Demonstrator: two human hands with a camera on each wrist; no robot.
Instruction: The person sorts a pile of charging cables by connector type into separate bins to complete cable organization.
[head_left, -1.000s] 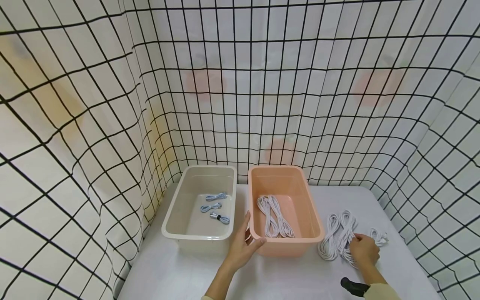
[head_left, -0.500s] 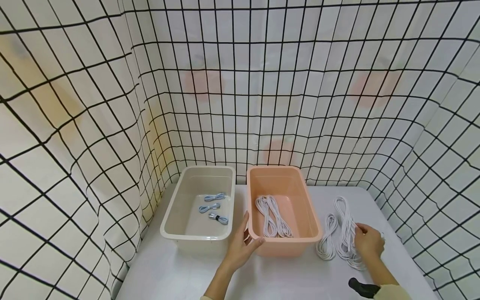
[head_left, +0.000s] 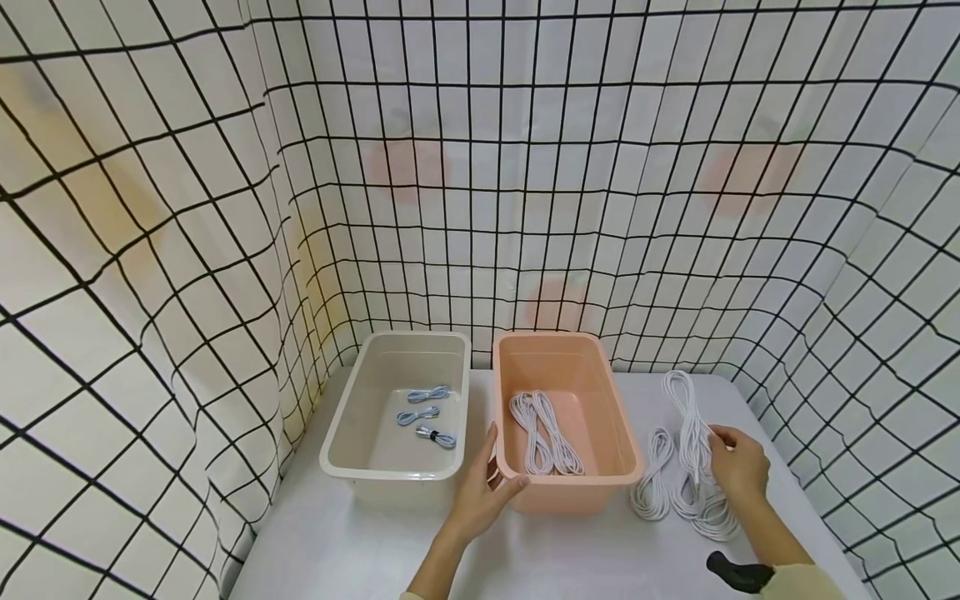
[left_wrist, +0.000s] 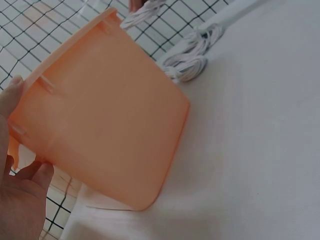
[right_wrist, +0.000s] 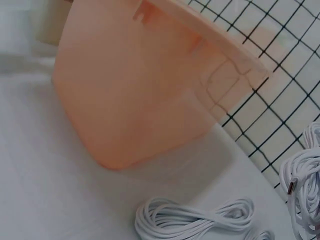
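Observation:
My left hand (head_left: pixel 480 500) grips the near left corner of the peach plastic bin (head_left: pixel 570 492), thumb on its rim and fingers along its left side. Two white cable coils (head_left: pixel 551 433) lie side by side in that bin. To the bin's right, my right hand (head_left: pixel 738 467) pinches a white coiled cable (head_left: pixel 688 417), which is held up with one loop pointing away from me. A metal plug (right_wrist: pixel 293 186) shows on this coil in the right wrist view. Beneath it on the table lie another white cable coil (head_left: pixel 651 479) and more white cable (head_left: pixel 712 521).
A cream bin (head_left: pixel 360 433) stands left of the peach one, with small light-blue cables (head_left: pixel 423 415) inside. Black netting (head_left: pixel 495 208) over white cloth walls encloses the white table (head_left: pixel 600 558) at the back and sides. A black strap end (head_left: pixel 735 575) shows at my right wrist.
My right hand has lifted the white coiled cable off the pile, moving slightly right and away from me. The left hand has stayed on the peach bin.

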